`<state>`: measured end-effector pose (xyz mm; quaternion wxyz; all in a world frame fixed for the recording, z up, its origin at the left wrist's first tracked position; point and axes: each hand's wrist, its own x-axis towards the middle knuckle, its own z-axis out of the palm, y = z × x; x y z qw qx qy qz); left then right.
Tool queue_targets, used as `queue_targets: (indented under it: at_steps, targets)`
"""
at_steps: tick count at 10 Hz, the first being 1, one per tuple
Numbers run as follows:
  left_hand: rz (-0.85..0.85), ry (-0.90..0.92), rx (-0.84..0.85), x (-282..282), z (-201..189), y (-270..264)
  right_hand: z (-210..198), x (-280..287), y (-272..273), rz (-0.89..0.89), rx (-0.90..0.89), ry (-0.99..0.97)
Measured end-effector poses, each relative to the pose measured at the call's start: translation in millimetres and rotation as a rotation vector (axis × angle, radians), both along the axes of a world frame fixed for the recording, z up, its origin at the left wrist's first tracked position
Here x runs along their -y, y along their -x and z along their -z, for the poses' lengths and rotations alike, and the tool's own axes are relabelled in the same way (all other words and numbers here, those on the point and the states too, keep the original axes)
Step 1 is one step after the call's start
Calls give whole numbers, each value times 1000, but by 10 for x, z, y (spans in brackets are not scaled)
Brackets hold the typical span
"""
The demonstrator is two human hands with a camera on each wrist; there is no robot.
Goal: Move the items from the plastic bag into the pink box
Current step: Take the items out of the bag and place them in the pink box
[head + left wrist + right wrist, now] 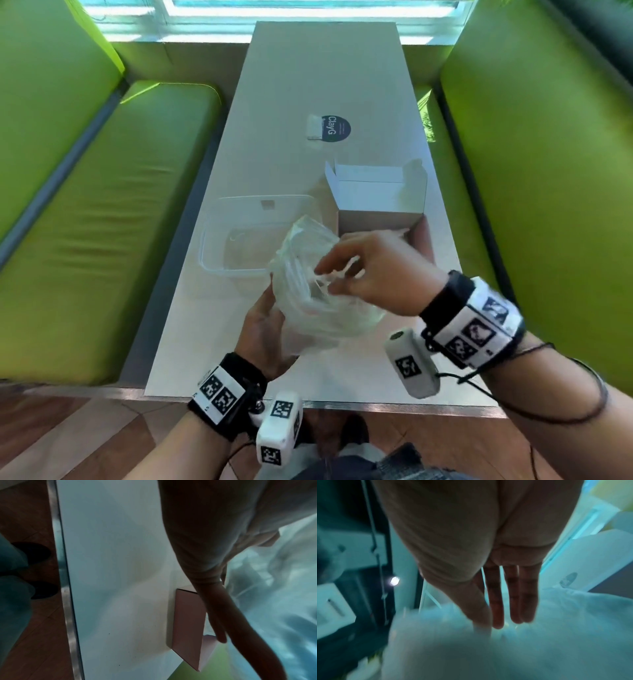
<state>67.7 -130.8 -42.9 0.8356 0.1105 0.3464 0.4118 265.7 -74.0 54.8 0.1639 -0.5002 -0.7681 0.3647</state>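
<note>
A clear, crumpled plastic bag (318, 308) hangs above the near middle of the table, its mouth turned up and to the right. My left hand (263, 325) grips it from below and left, fingers wrapped in the film (274, 588). My right hand (329, 277) comes from the right, and its straight fingers (496, 612) dip into the bag's mouth (488, 649). What lies inside the bag is too blurred to tell. The pink box (370, 222) stands open just behind the bag, flaps up, white inside. Its pink side (187, 622) shows beside my left hand (214, 595).
A clear plastic tub (236, 240) sits left of the pink box, behind the bag. Farther back lie a dark round ClayG sticker (337, 128) and a small white item (314, 127). Green bench seats (102, 222) flank the narrow white table (325, 68).
</note>
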Motion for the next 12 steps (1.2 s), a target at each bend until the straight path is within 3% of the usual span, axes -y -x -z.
queue_targets:
  at_steps: [2,3,4,5,6,7,8,9,10,11,12]
  targets:
    - [182,-33,-222,-32,-94,-112,344,201,154,-365,355,-45]
    - [213,14,-224,14,-29,-94,438,381,227,-358,378,157]
    - [188,46,-241,53,31,-25,610,410,216,-201,196,310]
    - [142,61,-215,61,51,116,553,336,147,-148,187,270]
    - [52,39,-142,45,-6,227,409,132,-70,130,-118,281]
    - [-5,32,-118,56,-65,244,321,-163,-320,420,-254,136]
    - [2,-16,-112,93,-117,209,222,-338,-463,502,-71,-7]
    - [2,-191,-180,125,-184,136,102,-118,-419,372,-283,161]
    - [-14,-501,-400,142,-327,41,199,285,-251,154,-430,425]
    - [19,-800,-736,165,-442,-33,285,533,-106,117,-518,508]
    - [4,-827,-792,216,-462,-36,332,595,-97,206,-694,473]
